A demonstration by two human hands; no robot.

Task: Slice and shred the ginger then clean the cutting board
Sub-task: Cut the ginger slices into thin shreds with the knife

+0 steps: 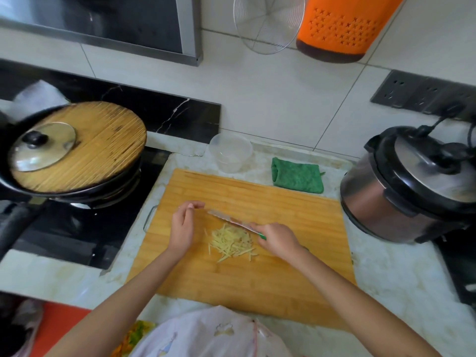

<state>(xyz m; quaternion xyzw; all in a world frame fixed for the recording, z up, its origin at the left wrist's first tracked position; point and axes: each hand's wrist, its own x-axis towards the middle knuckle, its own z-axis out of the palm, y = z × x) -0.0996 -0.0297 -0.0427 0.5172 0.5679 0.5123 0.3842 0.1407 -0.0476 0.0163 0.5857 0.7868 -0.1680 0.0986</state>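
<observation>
Apron (211,333) at frame bottom. Shredded ginger (233,242) piled mid cutting board (257,279). Knife (229,220) gripped in right hand (277,239), blade along pile's far edge; left hand (183,228) relaxed, empty, just beside. Risk: hasty sweep scatters shreds off board or nicks left fingers.

A white tiled wall (283,94) is seen across the top of the frame, with a steel range hood (103,24) at upper left and a grey socket strip (412,91) at upper right. Below, a pale marbled table (401,284) is spread, with a black hob (77,235) set in at left. Everything is evenly lit.
</observation>
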